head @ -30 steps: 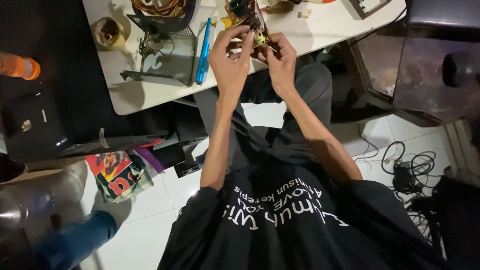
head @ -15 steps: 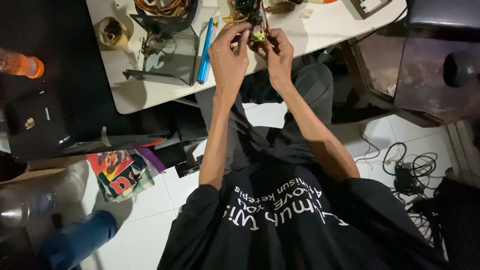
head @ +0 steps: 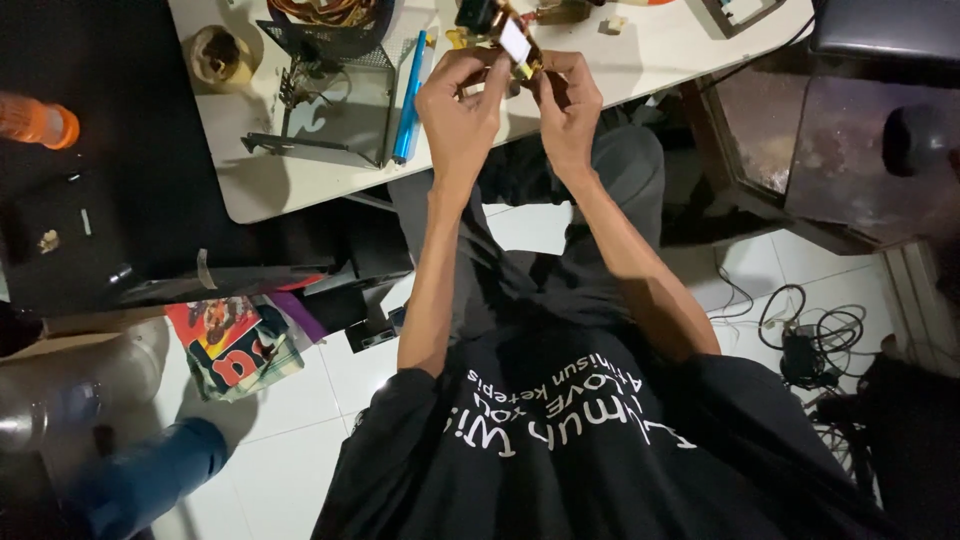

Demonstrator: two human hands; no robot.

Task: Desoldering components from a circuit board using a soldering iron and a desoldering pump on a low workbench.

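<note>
Left hand (head: 462, 110): my grip pinches the small electronic part (head: 513, 45).
Right hand (head: 568, 105): pinching its other side.
Risk: it may slip onto the white surface (head: 640, 60).

White table (head: 640, 60), blue tube (head: 409, 100), orange bottle (head: 35, 120), seemingly brown-and-white part (head: 515, 45).

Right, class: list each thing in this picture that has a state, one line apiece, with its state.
Left hand: raised, fingers pinching the small part.
Right hand: raised, gripping the same part.
Small part: held up between both hands, above the table edge.
Blue pen-like tube: lying flat on the white table.
Orange bottle: lying on its side.
Cables: tangled on the floor.
</note>
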